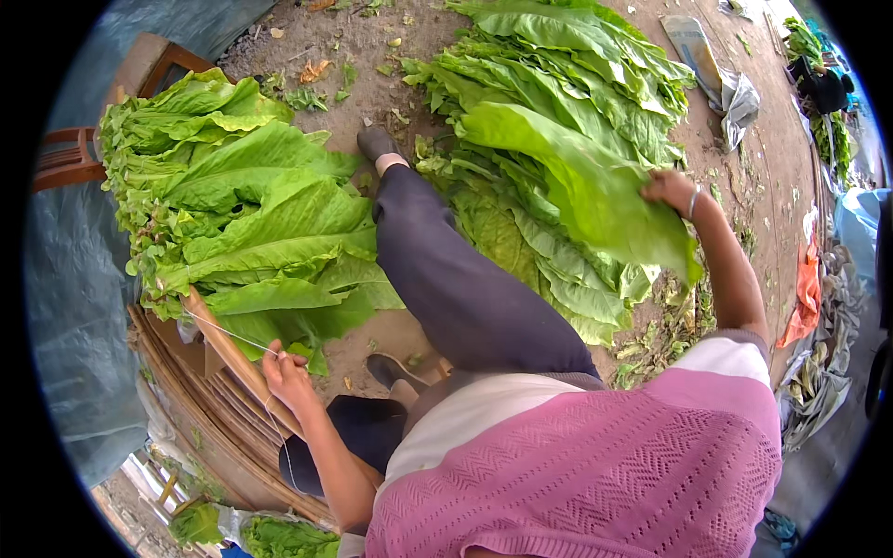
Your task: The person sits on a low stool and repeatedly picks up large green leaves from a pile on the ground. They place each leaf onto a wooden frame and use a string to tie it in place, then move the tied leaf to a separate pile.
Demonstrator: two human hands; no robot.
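My left hand, at lower left, pinches a thin white string that runs to the stem ends beside a wooden pole. Large green leaves hang in a dense row along that pole, their stems toward the left. On the right, my right hand grips one broad green leaf near an end; the leaf is slightly blurred. Under and behind it lies a big pile of similar leaves on the ground, right of my outstretched leg.
Several wooden poles lie at lower left beside blue-grey plastic sheeting. A wooden chair stands behind the hung leaves. Leaf scraps, a crumpled sack and an orange plastic piece lie at right. More leaves are at the bottom.
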